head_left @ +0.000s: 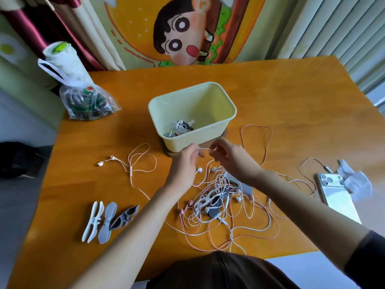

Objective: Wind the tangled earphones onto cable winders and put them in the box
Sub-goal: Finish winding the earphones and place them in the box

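Observation:
A pale yellow box (210,130) stands mid-table with wound earphones (180,127) in its bottom. Just in front of it, my left hand (184,165) and my right hand (231,159) each pinch the same short stretch of white cable (205,149) between them. Below the hands lies a tangle of pink and white earphones (220,207) over a few winders. A separate pink-white earphone (133,163) lies spread to the left. Three loose cable winders (108,219), white, grey and dark grey, lie at the front left.
A phone (337,197) with crumpled white paper (354,180) lies at the right edge, a cable running to it. A plastic bag (87,103) and a white roll (62,59) stand at the back left. The table's front edge (291,254) is near my body.

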`<move>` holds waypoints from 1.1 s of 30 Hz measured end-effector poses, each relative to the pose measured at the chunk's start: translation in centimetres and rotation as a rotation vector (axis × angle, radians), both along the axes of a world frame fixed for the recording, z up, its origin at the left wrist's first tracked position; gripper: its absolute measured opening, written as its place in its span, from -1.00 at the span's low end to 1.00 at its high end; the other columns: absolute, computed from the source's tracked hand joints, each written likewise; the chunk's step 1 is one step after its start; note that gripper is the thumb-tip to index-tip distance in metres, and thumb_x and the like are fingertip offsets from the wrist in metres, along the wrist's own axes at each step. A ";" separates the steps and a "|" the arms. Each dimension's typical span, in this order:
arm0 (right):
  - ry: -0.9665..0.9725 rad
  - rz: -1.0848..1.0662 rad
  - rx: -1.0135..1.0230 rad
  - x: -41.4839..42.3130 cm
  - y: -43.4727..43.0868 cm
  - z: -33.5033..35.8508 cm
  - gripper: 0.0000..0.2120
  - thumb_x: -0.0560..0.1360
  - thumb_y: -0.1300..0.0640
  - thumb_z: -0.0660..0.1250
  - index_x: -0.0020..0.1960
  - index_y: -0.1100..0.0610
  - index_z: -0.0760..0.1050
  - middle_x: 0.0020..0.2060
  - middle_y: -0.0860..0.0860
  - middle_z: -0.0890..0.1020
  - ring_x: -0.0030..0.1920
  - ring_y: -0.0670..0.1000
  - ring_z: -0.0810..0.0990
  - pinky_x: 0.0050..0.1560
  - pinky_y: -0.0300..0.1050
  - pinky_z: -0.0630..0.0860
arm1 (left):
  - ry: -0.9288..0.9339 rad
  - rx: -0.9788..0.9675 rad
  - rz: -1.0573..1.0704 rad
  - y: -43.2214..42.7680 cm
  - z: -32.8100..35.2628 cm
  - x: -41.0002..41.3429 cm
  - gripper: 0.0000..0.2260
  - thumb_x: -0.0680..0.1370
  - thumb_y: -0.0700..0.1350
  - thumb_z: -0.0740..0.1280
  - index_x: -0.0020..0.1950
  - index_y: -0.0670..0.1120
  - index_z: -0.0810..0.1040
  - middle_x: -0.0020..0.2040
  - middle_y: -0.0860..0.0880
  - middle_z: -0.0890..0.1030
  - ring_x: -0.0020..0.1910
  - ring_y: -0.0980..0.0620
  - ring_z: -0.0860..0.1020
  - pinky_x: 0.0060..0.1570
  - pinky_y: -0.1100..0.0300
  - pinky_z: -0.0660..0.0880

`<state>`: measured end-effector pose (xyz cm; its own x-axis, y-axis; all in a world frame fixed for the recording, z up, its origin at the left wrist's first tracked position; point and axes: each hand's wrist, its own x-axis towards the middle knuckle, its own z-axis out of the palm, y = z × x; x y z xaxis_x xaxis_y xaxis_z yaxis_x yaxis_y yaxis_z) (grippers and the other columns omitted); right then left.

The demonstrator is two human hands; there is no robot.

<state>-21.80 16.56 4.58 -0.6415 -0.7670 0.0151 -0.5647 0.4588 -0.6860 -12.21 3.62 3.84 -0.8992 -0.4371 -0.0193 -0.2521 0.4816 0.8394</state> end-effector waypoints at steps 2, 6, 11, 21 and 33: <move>-0.056 0.039 0.117 -0.3 1.3 -0.8 -0.88 0.57 0.15 0.24 0.01 0.17 0.52 -0.28 -0.10 0.57 -0.28 -0.09 0.56 -0.21 -0.13 0.51 | 0.009 0.019 0.079 -0.8 0.3 0.5 -0.75 0.65 -0.24 0.08 -0.09 -0.13 0.52 -0.36 0.03 0.38 -0.40 0.14 0.33 -0.45 0.38 0.26; -0.131 -0.077 0.247 -1.4 3.9 -3.1 -0.85 0.58 0.16 0.24 -0.02 0.20 0.55 -0.23 -0.02 0.61 -0.38 -0.23 0.44 -0.40 -0.42 0.35 | 0.000 0.031 0.196 -2.8 -0.1 1.6 -0.74 0.66 -0.24 0.07 -0.07 -0.13 0.53 -0.33 0.05 0.41 -0.37 0.13 0.36 -0.43 0.43 0.26; -0.116 -0.111 0.310 -1.1 5.9 -3.7 -0.84 0.57 0.15 0.22 0.00 0.19 0.56 -0.27 -0.07 0.58 -0.33 -0.20 0.52 -0.30 -0.39 0.47 | -0.172 -0.144 0.135 -3.9 -2.3 3.7 -0.74 0.66 -0.20 0.08 0.00 -0.10 0.56 -0.12 0.01 0.55 -0.32 0.16 0.42 -0.46 0.47 0.31; -0.145 0.266 0.450 6.0 5.3 -5.0 -0.76 0.60 0.10 0.17 0.15 0.15 0.55 0.06 0.03 0.61 0.04 -0.01 0.58 0.07 -0.11 0.52 | -0.795 -0.229 -0.073 -4.7 -7.9 8.7 -0.66 0.60 -0.28 0.11 0.29 -0.03 0.49 0.31 -0.09 0.40 0.25 -0.08 0.41 0.16 0.14 0.45; 0.095 0.044 0.436 3.9 2.6 -5.8 -0.58 0.61 0.11 0.15 0.46 0.10 0.21 0.43 0.08 0.25 0.38 0.11 0.29 0.32 -0.08 0.33 | -0.523 -0.205 0.027 -2.0 -6.8 5.3 -0.68 0.64 -0.08 0.02 0.04 -0.05 0.58 -0.08 -0.02 0.64 -0.15 -0.02 0.57 -0.23 0.18 0.47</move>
